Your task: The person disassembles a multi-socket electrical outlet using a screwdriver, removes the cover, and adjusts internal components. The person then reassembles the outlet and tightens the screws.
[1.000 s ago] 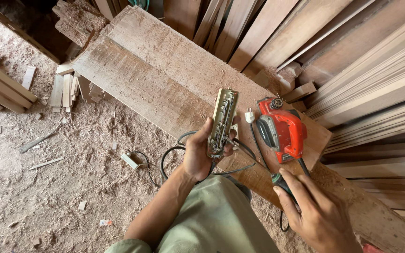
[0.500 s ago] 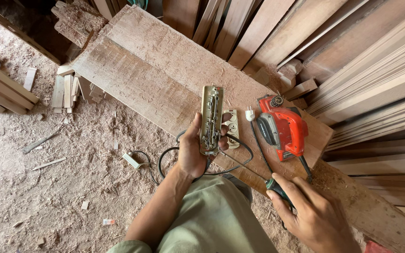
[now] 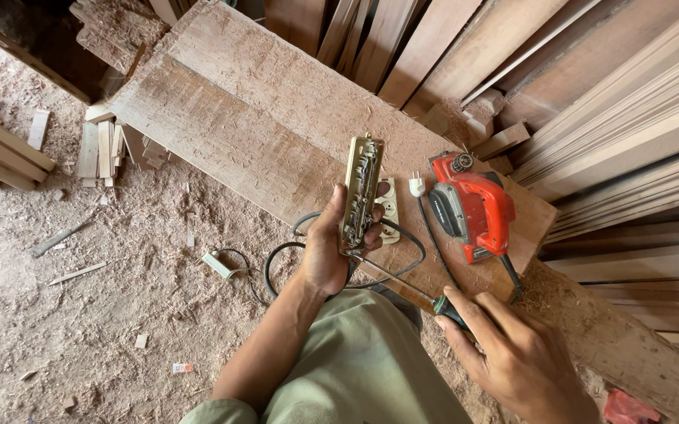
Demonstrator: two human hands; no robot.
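While the left hand clasps an opened beige power strip upright, exposing its metal contacts, the right hand grips a dark-handled screwdriver. An orange electric planer rests on the rough wooden plank.

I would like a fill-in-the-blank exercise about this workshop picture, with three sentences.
1. The left hand holds an opened power strip with its ____ facing up.
2. The right hand grips a ____.
3. The red electric planer rests on a wooden ____.

Missing words: wiring; screwdriver; plank
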